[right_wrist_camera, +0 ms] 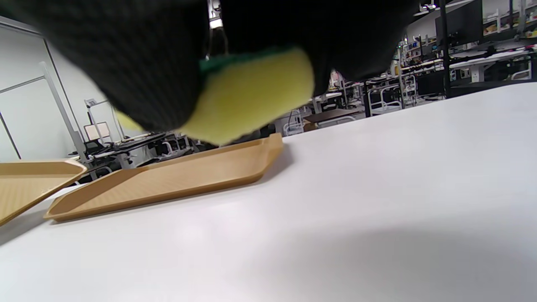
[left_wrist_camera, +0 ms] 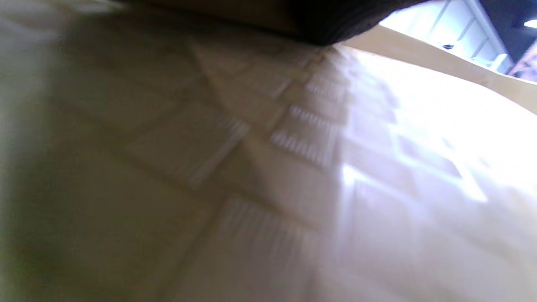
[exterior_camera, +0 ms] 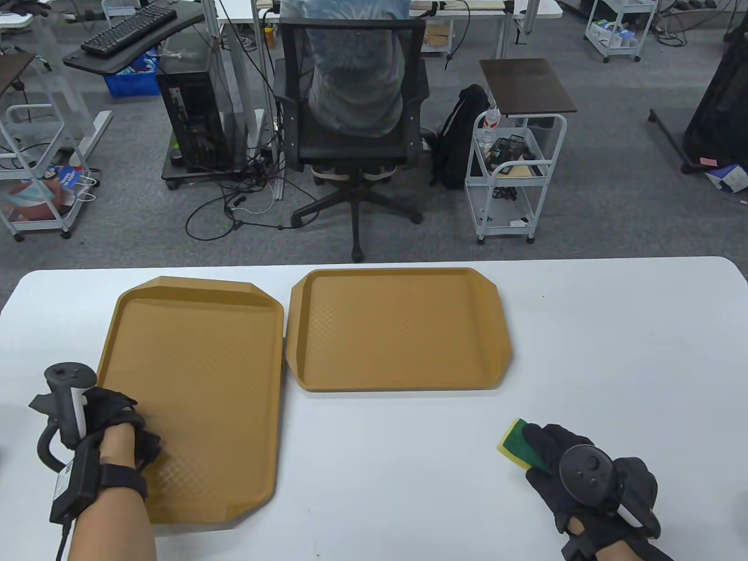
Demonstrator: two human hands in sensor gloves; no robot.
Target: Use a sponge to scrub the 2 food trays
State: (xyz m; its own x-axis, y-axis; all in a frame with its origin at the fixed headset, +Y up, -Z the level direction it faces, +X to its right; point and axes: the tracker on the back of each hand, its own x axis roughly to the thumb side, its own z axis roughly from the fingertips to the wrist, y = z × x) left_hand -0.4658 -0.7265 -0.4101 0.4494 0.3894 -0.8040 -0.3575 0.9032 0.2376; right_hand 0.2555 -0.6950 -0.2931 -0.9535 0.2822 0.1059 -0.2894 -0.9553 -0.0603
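Two tan food trays lie on the white table [exterior_camera: 613,350]. The left tray [exterior_camera: 198,374] runs lengthwise toward me; the right tray [exterior_camera: 397,327] lies crosswise beyond the middle. My left hand [exterior_camera: 131,435] rests on the left tray's near left part, fingers curled on its surface; the left wrist view shows only the blurred tray floor [left_wrist_camera: 293,167]. My right hand [exterior_camera: 561,461] grips a yellow and green sponge [exterior_camera: 517,442] at the near right, just above the table. In the right wrist view the sponge [right_wrist_camera: 251,96] sits between my gloved fingers, with the right tray [right_wrist_camera: 168,176] behind.
Beyond the table's far edge stand an office chair [exterior_camera: 350,117] with a seated person, a white cart [exterior_camera: 514,169] and a computer tower [exterior_camera: 190,117]. The left tray's near end lies close to the table's front edge.
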